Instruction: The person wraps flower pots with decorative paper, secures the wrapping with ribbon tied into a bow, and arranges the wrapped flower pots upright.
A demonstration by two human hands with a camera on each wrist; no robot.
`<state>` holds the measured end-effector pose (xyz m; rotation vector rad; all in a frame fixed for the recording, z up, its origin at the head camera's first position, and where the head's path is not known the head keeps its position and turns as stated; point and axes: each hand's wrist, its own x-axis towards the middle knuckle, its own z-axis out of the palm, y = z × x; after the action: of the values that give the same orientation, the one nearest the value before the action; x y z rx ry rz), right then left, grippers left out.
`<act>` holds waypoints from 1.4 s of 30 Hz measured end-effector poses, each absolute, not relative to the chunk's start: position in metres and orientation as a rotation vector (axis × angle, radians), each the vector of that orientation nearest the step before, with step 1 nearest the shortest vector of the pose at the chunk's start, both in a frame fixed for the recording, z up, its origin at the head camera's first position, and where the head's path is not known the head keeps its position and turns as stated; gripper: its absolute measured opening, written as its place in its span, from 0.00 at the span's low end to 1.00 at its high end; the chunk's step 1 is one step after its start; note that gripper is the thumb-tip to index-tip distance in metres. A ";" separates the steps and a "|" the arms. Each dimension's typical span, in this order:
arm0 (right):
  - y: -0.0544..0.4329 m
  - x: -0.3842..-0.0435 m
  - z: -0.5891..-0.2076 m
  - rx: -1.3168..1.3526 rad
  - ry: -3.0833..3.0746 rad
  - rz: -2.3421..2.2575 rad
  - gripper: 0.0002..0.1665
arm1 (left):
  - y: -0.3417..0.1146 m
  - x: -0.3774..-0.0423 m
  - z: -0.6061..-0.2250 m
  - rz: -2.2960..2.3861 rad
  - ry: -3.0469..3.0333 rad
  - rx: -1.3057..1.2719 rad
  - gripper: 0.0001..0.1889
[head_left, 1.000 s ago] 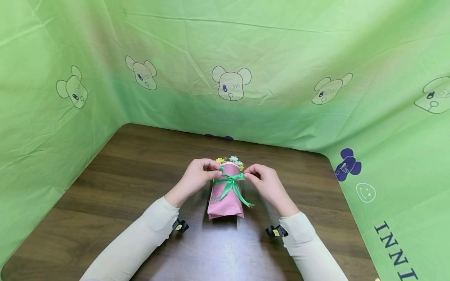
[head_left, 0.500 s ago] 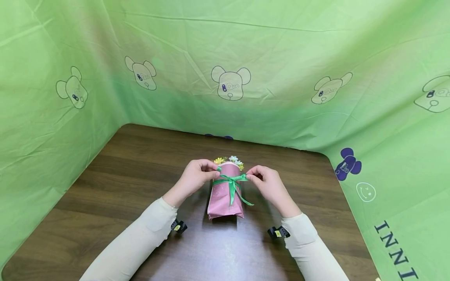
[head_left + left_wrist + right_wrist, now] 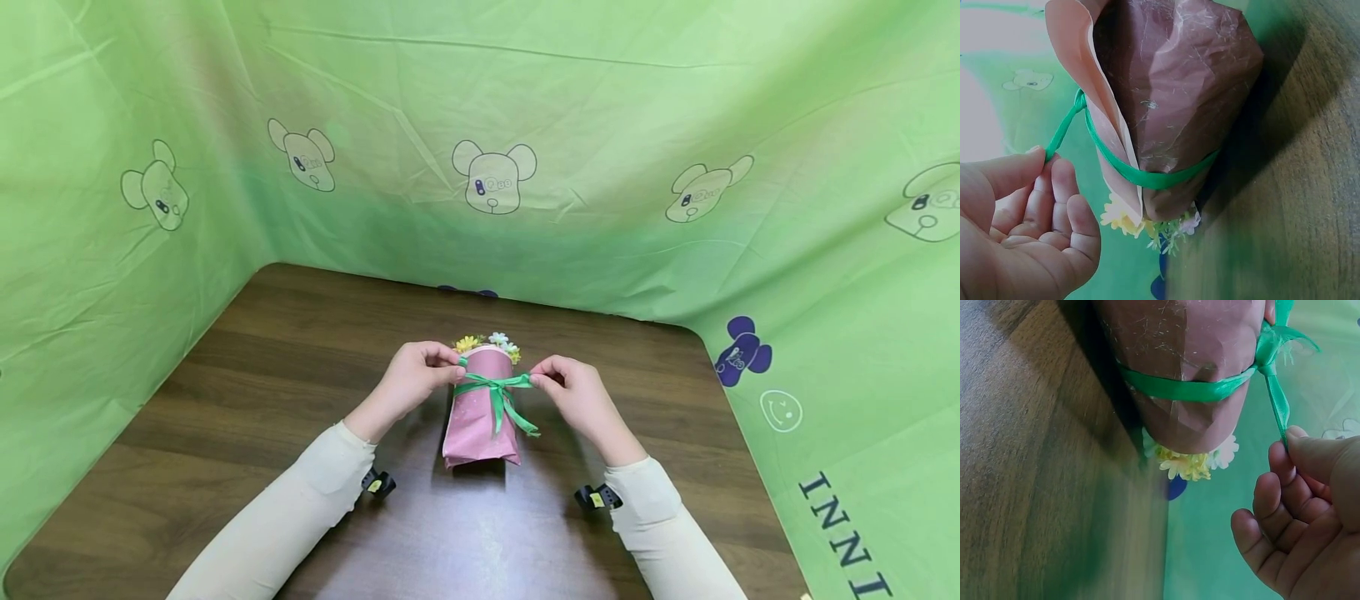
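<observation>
A small bouquet in pink wrapping paper (image 3: pixel 472 425) lies on the table, with yellow flowers (image 3: pixel 467 343) and white flowers (image 3: pixel 498 339) showing at its far end. Round its middle runs a green ribbon (image 3: pixel 1154 179), knotted at the front, two tails hanging down over the paper. My left hand (image 3: pixel 420 373) pinches one bow loop between thumb and finger, left of the knot. On the other side, my right hand (image 3: pixel 573 392) pinches the opposite loop. The right wrist view shows the knot (image 3: pixel 1266 353) with the ribbon stretched straight to the right thumb and fingertip.
The bouquet lies on a brown wood-grain table (image 3: pixel 315 333). Green cloth (image 3: pixel 375 100) printed with bear heads hangs behind and on both sides. Dark wrist straps (image 3: pixel 378 483) show at the sleeve cuffs.
Both hands have drawn a little apart, left hand leftward and right hand rightward, stretching the bow loops. One ribbon tail has shifted toward the right. The bouquet has stayed in place.
</observation>
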<state>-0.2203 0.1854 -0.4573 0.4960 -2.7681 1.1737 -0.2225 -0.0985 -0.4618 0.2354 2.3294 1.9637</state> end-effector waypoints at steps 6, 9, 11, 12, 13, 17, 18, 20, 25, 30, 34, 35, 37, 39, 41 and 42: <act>0.188 -0.221 -0.461 0.488 -2.782 1.160 0.05 | -0.100 -0.222 -0.462 1.966 2.308 0.215 0.06; 0.189 -0.221 -0.462 0.482 -2.785 1.163 0.05 | -0.101 -0.223 -0.463 1.967 2.301 0.207 0.06; 0.189 -0.221 -0.462 0.472 -2.788 1.165 0.04 | -0.101 -0.223 -0.463 1.965 2.300 0.197 0.06; 0.189 -0.221 -0.462 0.469 -2.789 1.167 0.04 | -0.101 -0.223 -0.463 1.968 2.296 0.191 0.06; 0.190 -0.221 -0.463 0.464 -2.790 1.166 0.04 | -0.101 -0.223 -0.463 1.970 2.294 0.185 0.06; 0.191 -0.222 -0.464 0.455 -2.796 1.157 0.03 | -0.102 -0.222 -0.462 1.976 2.280 0.160 0.06; 0.191 -0.222 -0.464 0.456 -2.795 1.157 0.04 | -0.102 -0.222 -0.462 1.975 2.281 0.155 0.06; 0.191 -0.222 -0.464 0.457 -2.794 1.155 0.04 | -0.102 -0.222 -0.462 1.967 2.285 0.143 0.06; 0.191 -0.221 -0.464 0.458 -2.790 1.157 0.02 | -0.104 -0.222 -0.465 1.947 2.307 0.122 0.06; 0.190 -0.220 -0.463 0.441 -2.789 1.176 0.03 | -0.106 -0.222 -0.469 1.917 2.341 0.119 0.06; 0.191 -0.220 -0.464 0.436 -2.797 1.179 0.03 | -0.107 -0.223 -0.471 1.924 2.331 0.109 0.06; 0.191 -0.220 -0.465 0.436 -2.799 1.180 0.03 | -0.106 -0.223 -0.471 1.932 2.322 0.105 0.06; 0.191 -0.219 -0.465 0.440 -2.802 1.180 0.03 | -0.106 -0.223 -0.471 1.945 2.308 0.098 0.05; 0.191 -0.219 -0.466 0.439 -2.802 1.177 0.03 | -0.106 -0.223 -0.471 1.958 2.295 0.089 0.05; 0.191 -0.219 -0.467 0.436 -2.803 1.171 0.03 | -0.106 -0.223 -0.470 1.968 2.284 0.081 0.04; 0.191 -0.219 -0.467 0.434 -2.802 1.168 0.03 | -0.105 -0.223 -0.470 1.970 2.283 0.078 0.04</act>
<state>-0.2191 0.1915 -0.4669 0.4345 -2.8022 1.1683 -0.2226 -0.1055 -0.4696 0.0784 2.2835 1.9704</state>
